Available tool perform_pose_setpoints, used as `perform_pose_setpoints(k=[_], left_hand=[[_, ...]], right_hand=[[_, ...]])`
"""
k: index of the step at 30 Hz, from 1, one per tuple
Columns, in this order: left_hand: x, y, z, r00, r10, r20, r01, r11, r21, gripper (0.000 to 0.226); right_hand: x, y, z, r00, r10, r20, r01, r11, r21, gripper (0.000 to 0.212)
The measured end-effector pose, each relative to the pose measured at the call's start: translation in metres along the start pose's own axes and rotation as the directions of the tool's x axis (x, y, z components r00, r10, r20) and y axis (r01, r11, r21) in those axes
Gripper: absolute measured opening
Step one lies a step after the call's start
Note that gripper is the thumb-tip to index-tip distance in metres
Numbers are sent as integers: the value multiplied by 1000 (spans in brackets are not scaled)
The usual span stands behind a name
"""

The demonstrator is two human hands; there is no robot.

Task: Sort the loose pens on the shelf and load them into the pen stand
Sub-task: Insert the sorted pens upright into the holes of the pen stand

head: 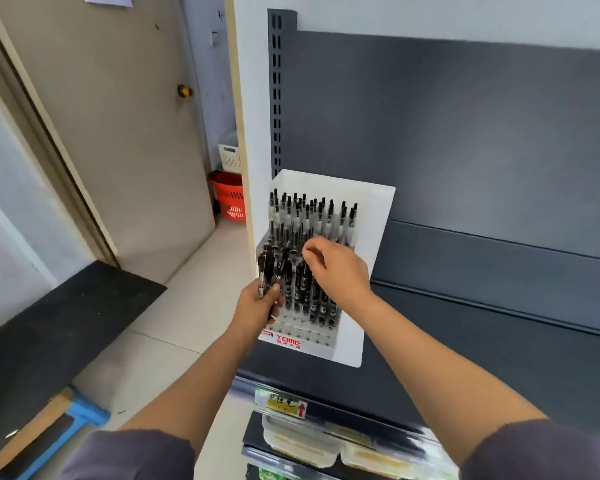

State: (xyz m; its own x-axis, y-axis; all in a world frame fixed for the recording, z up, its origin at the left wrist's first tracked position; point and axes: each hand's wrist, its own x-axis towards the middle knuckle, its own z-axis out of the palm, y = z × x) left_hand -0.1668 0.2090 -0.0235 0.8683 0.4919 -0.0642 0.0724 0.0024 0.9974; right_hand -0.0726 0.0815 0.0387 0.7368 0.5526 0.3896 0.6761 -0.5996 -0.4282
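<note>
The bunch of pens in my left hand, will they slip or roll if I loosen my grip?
The pens look like smooth, round plastic barrels, gripped by the left hand only near their lower ends, so a looser hold would likely let them slide past each other. They look stiff and light; laid on the flat shelf they could well roll.

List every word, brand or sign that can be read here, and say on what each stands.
"TOME": red letters on the front lip of the pen stand.
Small red characters beneath it: too blurred to read.
The shelf label below, handwritten characters beside a red arrow: not legible.
</note>
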Motion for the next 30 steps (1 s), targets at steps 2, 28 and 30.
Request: perform_pose_setpoints(k=[2,28,30], left_hand=[[0,-1,0,1000,0,25,1,1000,-17,15],[-26,9,10,996,4,85,-3,1000,-18,13],[-27,8,10,996,15,90,-15,1000,-5,14]], right_hand=[[-4,0,1,999,-31,-11,31,998,-47,18],[-8,-12,-5,980,153,127,-195,865,461,17],[-9,-12,-5,980,157,125,-199,852,484,10]])
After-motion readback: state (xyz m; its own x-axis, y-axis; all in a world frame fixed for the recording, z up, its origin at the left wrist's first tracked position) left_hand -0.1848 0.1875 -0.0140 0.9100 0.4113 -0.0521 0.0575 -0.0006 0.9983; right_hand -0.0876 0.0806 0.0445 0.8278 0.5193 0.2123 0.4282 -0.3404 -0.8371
